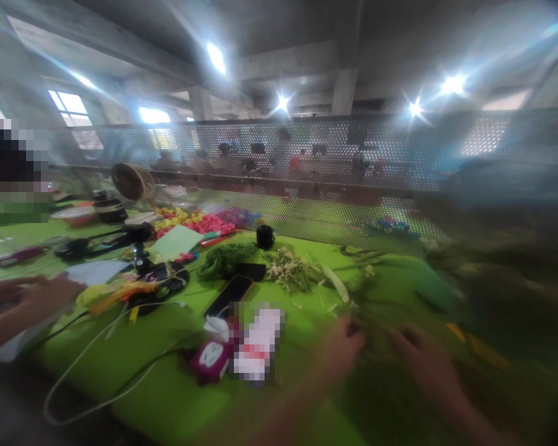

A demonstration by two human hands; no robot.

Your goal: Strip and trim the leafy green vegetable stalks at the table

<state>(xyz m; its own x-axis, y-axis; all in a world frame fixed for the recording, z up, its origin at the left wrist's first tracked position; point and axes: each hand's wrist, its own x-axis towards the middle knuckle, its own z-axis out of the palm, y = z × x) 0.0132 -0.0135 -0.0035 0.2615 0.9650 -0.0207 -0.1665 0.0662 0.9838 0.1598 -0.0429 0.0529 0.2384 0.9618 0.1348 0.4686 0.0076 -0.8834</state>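
Note:
My left hand (339, 347) is over the green table, its fingers curled together near their tips. Facing it from the right is my right hand (425, 359), also with fingers drawn together. Blur and dim light hide what, if anything, lies in either hand. Beyond my left hand is a pile of pale green and cream scraps (288, 269), with a long pale strip (337, 285) beside it. A thin yellow-orange piece (477, 347) lies to the right of my right hand, too blurred to name.
Left of my hands are a patterned phone (260, 344), a purple tissue box (211, 359), a dark phone (227, 297) and a white cable (81, 415). A black mug (265, 236) stands farther back, before a perforated metal screen (307, 204). At left are a co-worker's hands (46, 297).

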